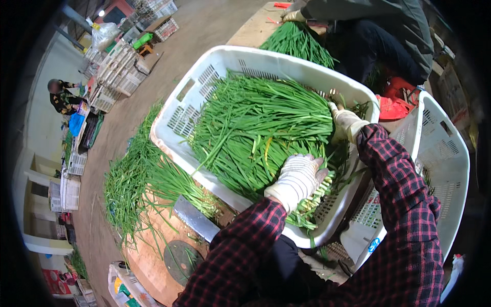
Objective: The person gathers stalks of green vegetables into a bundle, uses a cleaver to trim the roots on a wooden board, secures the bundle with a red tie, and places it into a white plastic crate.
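A white plastic crate (169,117) with slotted walls holds a thick heap of green garlic chives (245,117). My left hand (298,178), in a white striped glove, is closed over the lower bunch near its pale stem ends. Farther away, my right hand (349,123), in a whitish glove, grips the root end of the upper bunch by the crate's right wall. Parts of the fingers of both hands are hidden by the chives. The leaves of both bunches point left.
Loose chives (138,174) and a wide-bladed knife (195,219) lie on a round wooden board (153,245) at left. Another white crate (450,153) stands at right. A co-worker's gloved hand (294,15) is beside more chives (299,43) at the far side. Stacked crates (115,71) line the left background.
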### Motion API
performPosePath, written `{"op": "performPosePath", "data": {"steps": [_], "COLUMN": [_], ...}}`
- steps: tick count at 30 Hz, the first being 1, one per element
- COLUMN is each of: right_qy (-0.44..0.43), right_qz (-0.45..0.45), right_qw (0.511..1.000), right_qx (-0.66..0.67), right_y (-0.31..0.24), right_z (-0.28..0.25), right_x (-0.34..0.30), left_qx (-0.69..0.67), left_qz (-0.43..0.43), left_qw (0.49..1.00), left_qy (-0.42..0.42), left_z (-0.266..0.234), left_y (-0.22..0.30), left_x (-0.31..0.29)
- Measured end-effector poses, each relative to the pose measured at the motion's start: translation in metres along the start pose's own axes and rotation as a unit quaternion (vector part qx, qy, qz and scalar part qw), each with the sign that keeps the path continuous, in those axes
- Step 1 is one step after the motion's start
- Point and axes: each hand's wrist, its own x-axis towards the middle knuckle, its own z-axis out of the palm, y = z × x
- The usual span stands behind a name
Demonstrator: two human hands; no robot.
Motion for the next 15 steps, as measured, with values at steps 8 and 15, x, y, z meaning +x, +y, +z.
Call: {"op": "performPosePath", "data": {"steps": [8, 15], "right_qy": [-0.077, -0.054], "right_qz": [-0.004, -0.056], "right_qw": [0.997, 0.990], "right_qx": [0.031, 0.119], "right_y": [-0.003, 0.015], "right_z": [-0.015, -0.061], "right_x": [0.002, 0.025], "left_qx": [-0.035, -0.523], "left_qz": [-0.020, -0.071], "left_qw": [0.999, 0.846], "left_qy": [-0.006, 0.080], "left_z": [-0.003, -0.009], "left_y": [-0.005, -0.010], "left_x": [-0.003, 0.009]}}
